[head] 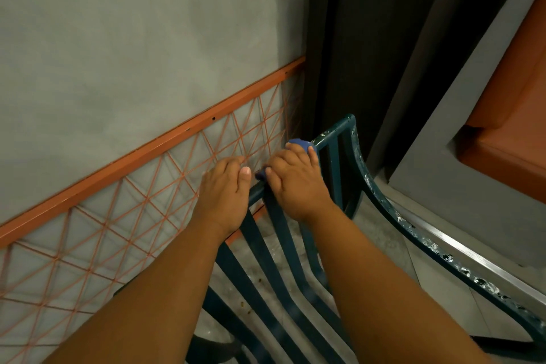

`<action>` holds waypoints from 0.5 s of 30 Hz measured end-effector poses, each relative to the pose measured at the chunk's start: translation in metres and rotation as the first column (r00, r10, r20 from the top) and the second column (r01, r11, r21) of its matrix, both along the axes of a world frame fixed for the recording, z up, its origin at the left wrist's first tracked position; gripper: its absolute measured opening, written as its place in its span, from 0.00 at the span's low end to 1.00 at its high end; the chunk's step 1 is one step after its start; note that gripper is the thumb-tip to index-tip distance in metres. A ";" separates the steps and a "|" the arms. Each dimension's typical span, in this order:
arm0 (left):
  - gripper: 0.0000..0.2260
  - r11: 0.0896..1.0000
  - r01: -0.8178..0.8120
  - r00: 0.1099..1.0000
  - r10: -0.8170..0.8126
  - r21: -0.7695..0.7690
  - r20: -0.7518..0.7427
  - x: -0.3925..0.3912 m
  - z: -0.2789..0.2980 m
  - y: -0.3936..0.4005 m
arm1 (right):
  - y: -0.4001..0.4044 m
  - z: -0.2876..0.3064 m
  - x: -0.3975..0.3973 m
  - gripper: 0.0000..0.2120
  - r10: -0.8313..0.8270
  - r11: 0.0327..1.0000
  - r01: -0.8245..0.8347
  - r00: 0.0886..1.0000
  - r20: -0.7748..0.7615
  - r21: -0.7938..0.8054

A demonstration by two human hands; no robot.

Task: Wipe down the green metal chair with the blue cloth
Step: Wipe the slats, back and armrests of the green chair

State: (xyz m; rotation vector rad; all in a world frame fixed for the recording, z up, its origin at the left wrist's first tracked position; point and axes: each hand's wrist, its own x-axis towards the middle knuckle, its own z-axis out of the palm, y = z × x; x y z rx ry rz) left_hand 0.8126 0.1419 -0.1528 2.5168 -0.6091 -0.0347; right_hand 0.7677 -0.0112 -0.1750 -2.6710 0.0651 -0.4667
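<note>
Gripping the top rail of the green metal chair [339,139], left hand [223,195] has fingers curled on bare metal | right hand [295,180] just beside it, fingers closed over the blue cloth [301,143] on that rail | orange lattice panel [147,201] close behind | chipped armrest [413,230] right | grey wall [133,38], speckled floor [283,275] below slats

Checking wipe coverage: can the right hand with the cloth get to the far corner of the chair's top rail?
Probably yes. The right hand presses the blue cloth on the top rail; the stretch to the corner is bare.
</note>
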 end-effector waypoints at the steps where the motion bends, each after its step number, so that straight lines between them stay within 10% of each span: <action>1: 0.20 1.000 -0.002 1.000 0.002 0.009 -0.002 0.000 0.000 0.000 | 0.005 0.002 0.004 0.18 -0.061 0.998 0.062 0.998 -0.014 0.016; 9: 0.16 0.999 0.047 0.999 -0.047 0.019 0.000 0.002 -0.003 0.000 | 0.001 -0.026 -0.021 0.19 0.049 0.993 -0.063 0.990 0.135 0.102; 15: 0.11 0.998 0.057 0.998 -0.058 0.016 0.037 0.003 -0.005 0.001 | 0.000 0.000 0.011 0.17 -0.229 0.960 0.231 0.973 -0.034 0.159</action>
